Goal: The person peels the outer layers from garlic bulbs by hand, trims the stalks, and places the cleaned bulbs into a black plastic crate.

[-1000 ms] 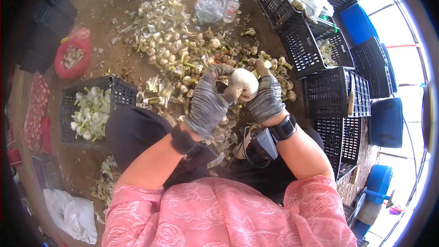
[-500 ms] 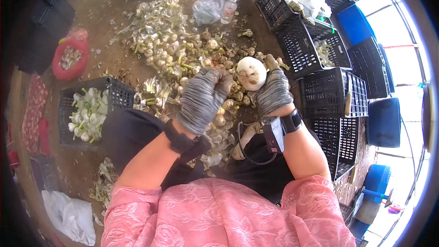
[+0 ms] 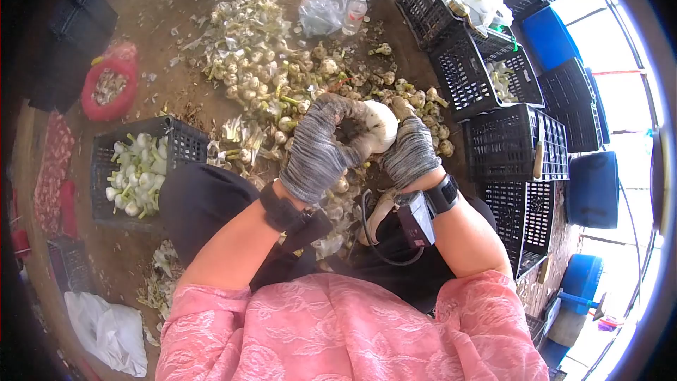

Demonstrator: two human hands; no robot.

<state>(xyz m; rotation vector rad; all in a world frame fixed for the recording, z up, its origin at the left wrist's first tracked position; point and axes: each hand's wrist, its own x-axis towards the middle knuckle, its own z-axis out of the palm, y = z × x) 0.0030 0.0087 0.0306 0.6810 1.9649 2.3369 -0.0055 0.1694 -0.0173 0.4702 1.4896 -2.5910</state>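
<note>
Between my hands is a large white garlic bulb (image 3: 381, 127). My left hand (image 3: 319, 147), in a grey glove with dirty fingertips, curls its fingers and thumb onto the bulb's left side. On the other side, my right hand (image 3: 412, 149), gloved the same way, holds the bulb with its fingers closed; part of its grip is hidden behind the bulb. Below them on the ground spreads a heap of unpeeled garlic bulbs (image 3: 248, 86) mixed with loose skins and stalks.
A black crate of clean garlic (image 3: 137, 176) stands at left, beyond my knee. Near it is a red mesh bag (image 3: 108, 90). Stacked black crates (image 3: 462, 74) line the right side. A plastic bottle (image 3: 355, 14) and a clear bag (image 3: 323, 14) lie past the heap.
My left hand has moved right and taken hold of the garlic bulb. My right hand has shifted slightly left with the bulb, which is now turned and partly covered by my left fingers.
</note>
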